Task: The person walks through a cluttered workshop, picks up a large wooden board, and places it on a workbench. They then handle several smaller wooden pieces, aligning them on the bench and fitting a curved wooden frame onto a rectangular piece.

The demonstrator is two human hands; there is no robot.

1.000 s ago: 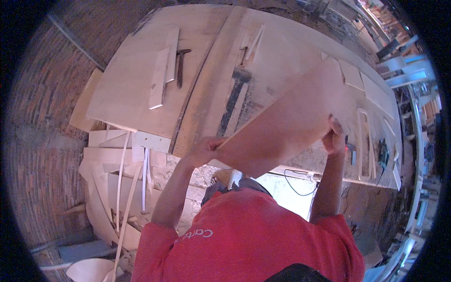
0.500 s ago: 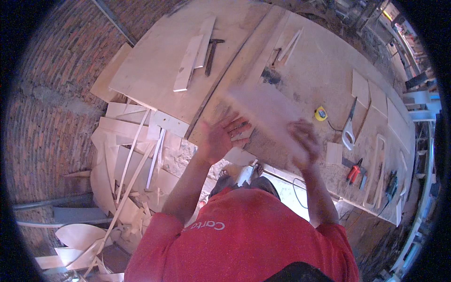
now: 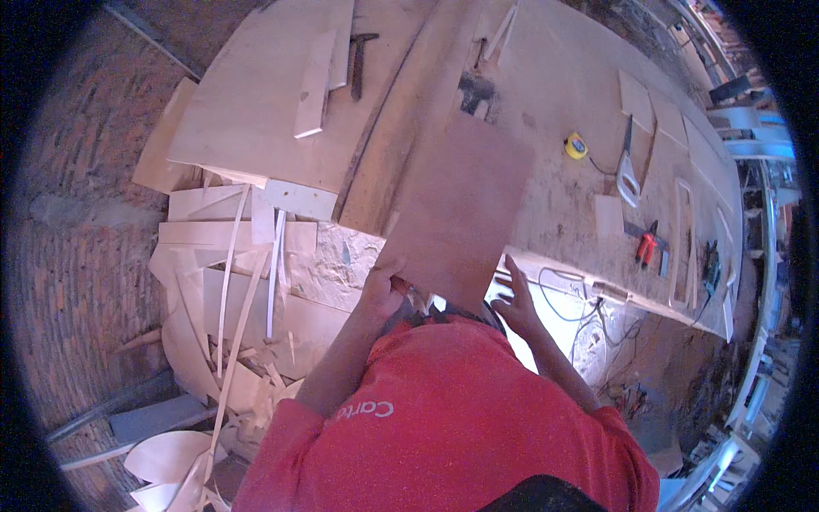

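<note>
A flat, reddish-brown rectangular wooden panel (image 3: 461, 209) is tilted in front of my body, over the near edge of the workbench (image 3: 563, 209). My left hand (image 3: 382, 292) is closed on its lower left corner, thumb on the upper face and the other fingers partly hidden beneath. Beside the lower right edge, my right hand (image 3: 517, 300) is open with its fingers apart. Whether its fingertips brush the panel I cannot tell.
On the bench lie a yellow tape measure (image 3: 576, 145), a handsaw (image 3: 628, 175), red-handled pliers (image 3: 647, 247) and a hammer (image 3: 358, 64). Pale wood strips (image 3: 316, 85) rest at the far left. Offcuts (image 3: 222, 299) heap beside a brick wall (image 3: 77, 213). Cables (image 3: 589, 311) hang below the bench.
The panel has come toward my body and turned its broad face up. My left hand, open before, now grips it; my right hand has let go and moved lower.
</note>
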